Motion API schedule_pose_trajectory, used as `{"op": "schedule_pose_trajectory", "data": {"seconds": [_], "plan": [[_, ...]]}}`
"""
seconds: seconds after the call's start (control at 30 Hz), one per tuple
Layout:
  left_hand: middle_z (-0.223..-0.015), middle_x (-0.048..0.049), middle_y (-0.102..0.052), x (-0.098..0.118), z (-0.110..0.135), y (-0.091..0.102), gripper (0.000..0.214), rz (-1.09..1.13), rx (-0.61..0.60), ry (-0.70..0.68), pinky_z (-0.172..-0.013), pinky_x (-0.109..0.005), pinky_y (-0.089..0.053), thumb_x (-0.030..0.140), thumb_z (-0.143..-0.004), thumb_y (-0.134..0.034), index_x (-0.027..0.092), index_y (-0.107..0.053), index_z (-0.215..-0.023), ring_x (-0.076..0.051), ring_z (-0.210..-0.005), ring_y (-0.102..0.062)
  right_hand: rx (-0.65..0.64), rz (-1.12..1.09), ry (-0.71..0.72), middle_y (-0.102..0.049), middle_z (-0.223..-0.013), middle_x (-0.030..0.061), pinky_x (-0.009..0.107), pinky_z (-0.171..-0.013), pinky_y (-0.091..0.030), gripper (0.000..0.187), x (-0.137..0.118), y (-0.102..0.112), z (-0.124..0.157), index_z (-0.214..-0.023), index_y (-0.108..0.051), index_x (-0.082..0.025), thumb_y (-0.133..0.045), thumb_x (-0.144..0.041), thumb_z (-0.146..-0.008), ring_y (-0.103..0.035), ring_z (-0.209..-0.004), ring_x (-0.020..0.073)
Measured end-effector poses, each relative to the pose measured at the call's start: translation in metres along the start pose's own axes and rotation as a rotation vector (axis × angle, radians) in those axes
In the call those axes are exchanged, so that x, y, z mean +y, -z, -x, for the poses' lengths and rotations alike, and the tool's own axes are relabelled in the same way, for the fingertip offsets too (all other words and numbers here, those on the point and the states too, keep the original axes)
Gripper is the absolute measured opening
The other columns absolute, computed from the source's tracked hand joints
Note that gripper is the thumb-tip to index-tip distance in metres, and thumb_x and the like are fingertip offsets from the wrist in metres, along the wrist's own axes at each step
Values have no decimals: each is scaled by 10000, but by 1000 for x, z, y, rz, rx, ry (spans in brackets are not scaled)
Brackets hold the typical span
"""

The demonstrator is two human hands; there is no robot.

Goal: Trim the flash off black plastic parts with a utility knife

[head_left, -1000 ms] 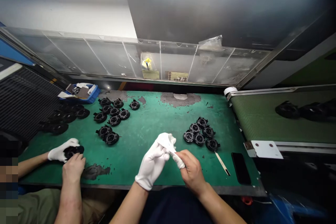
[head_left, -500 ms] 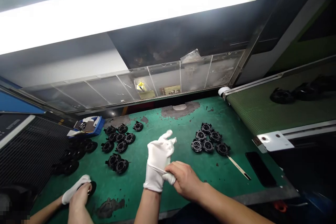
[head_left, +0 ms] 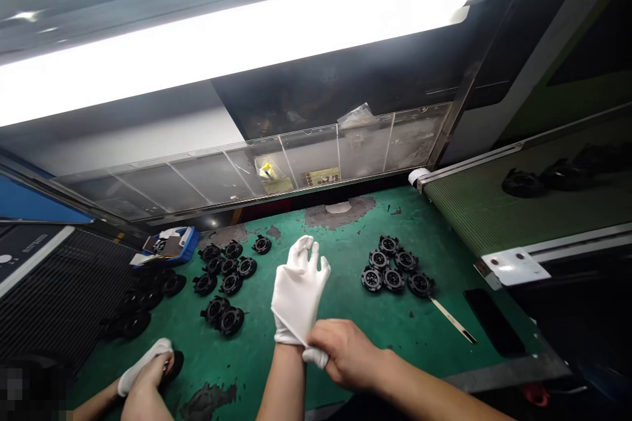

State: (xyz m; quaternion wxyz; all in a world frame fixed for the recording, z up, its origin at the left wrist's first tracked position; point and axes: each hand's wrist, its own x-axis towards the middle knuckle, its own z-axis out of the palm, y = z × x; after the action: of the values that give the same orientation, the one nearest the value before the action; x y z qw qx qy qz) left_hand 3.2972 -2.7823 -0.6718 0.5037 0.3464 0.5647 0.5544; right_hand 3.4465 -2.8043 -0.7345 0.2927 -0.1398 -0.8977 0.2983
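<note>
My left hand (head_left: 299, 289) wears a white cotton glove and is held up over the green mat (head_left: 340, 316), fingers stretched upward and slightly apart, holding nothing. My bare right hand (head_left: 343, 354) pinches the cuff of that white glove (head_left: 316, 356) at the left wrist. A cluster of several black round plastic parts (head_left: 396, 271) lies on the mat to the right of my hands. Another group of black round parts (head_left: 224, 275) lies to the left.
A co-worker's hands (head_left: 148, 368), one gloved, hold a black part at the lower left. A thin white-handled tool (head_left: 451, 320) and a black phone (head_left: 494, 322) lie at the right. A green conveyor belt (head_left: 518, 210) carries black parts. A blue tray (head_left: 170, 245) sits far left.
My left hand has straightened up with fingers spread, and my right hand has slid down from the glove's fingers to its cuff at the wrist. The camera tilted upward.
</note>
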Motion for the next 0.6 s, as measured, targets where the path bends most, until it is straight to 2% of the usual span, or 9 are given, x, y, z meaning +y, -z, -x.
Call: {"op": "schedule_pose_trajectory", "data": {"seconds": [0.13,0.27,0.33,0.4,0.5,0.57,0.6], "plan": [[-1364,-109,-589,-2,0,-3,431,147,-4,-80,-1014,-518,-528,456,-966,-605,192,-587,-1306,-293,-1191,-605,-36,-16,22,-669,-831,28,283,-663,-408,124,-4,-4,4,-870,-572,-234,-526,-328,-937,-595,-719,181],[-1489,-140,-515,-6,-6,-8,556,283,-25,-154,-1082,-562,-469,560,-969,-528,232,-506,-1417,-308,-1302,-552,-56,-43,-8,-670,-835,17,276,-672,-403,153,-1,2,7,-868,-575,-239,-533,-355,-959,-593,-727,174],[-1558,-117,-462,-11,-13,-9,572,337,-20,-186,-1143,-538,-422,530,-966,-500,277,-445,-1475,-298,-1392,-492,-69,-69,-22,-667,-831,7,262,-660,-401,136,-1,5,8,-866,-581,-240,-557,-347,-948,-590,-721,164],[-1598,-84,-423,-19,-23,-7,591,364,18,-208,-1196,-466,-377,438,-936,-507,303,-408,-1503,-259,-1450,-441,-79,-104,-36,-666,-834,-5,242,-640,-401,119,-1,8,10,-874,-591,-243,-570,-338,-943,-588,-710,148],[-1571,-115,-457,-32,-40,-7,590,330,99,-224,-1225,-427,-340,357,-889,-548,236,-475,-1462,-258,-1445,-453,-56,-137,-97,-669,-837,-20,222,-637,-409,99,2,10,9,-862,-600,-242,-586,-312,-931,-598,-712,136],[-1523,-146,-507,-36,-47,-9,514,254,154,-249,-1228,-489,-320,349,-902,-591,184,-548,-1387,-291,-1427,-463,7,-129,-191,-663,-806,-26,225,-616,-401,47,8,10,4,-909,-601,-243,-565,-268,-928,-602,-690,141],[-1505,-147,-520,-36,-49,-10,466,203,183,-264,-1224,-523,-314,352,-917,-612,177,-576,-1347,-300,-1422,-458,50,-114,-250,-655,-778,-29,231,-593,-388,84,11,10,1,-986,-599,-244,-547,-234,-921,-597,-660,145]]}}
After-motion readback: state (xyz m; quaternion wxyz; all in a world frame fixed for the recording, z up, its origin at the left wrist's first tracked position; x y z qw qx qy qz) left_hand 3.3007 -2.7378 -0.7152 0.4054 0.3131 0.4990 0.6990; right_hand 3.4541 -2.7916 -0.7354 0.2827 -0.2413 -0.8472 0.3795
